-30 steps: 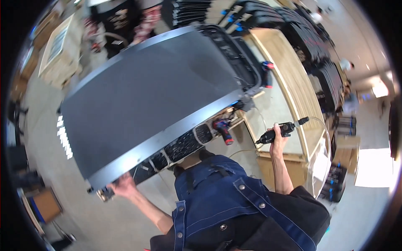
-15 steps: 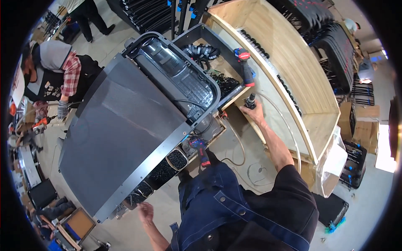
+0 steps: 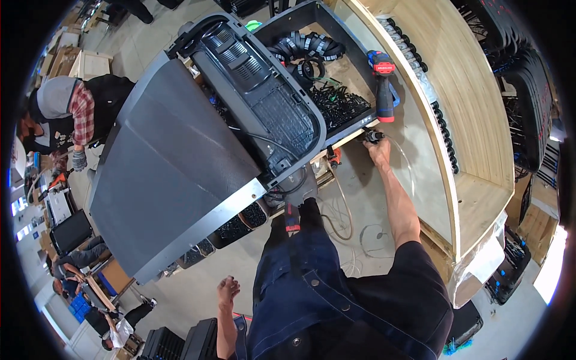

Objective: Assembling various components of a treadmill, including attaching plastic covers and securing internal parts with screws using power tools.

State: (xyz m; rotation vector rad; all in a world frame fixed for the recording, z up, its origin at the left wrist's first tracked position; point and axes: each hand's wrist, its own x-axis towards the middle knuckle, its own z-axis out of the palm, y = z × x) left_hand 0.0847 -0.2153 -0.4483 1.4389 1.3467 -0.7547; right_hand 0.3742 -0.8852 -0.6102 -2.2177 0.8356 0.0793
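My right hand (image 3: 379, 155) is closed on a black power driver (image 3: 374, 137), only its dark chuck end clear of the fingers. It is below the front edge of a dark parts tray (image 3: 343, 133). My left hand (image 3: 228, 293) is low beside my apron with its fingers curled; whatever they hold, if anything, is too small to make out. Ahead of me lies a large dark grey panel (image 3: 174, 156) with a bright metal edge, joined to a black plastic housing (image 3: 264, 90). A red and blue cordless drill (image 3: 382, 87) hangs on the tray's right side.
Black rings (image 3: 309, 45) and small black parts (image 3: 336, 105) lie in the tray. A second cordless drill (image 3: 292, 219) and an orange tool (image 3: 334, 157) with a hose hang near my legs. A curved wooden cabinet (image 3: 474, 120) stands right. A gloved co-worker (image 3: 81, 114) bends at left.
My view has shifted, and the tray and panel look nearer. My left hand has drawn back from the small-parts bins toward my body. The right hand still holds the driver by the tray.
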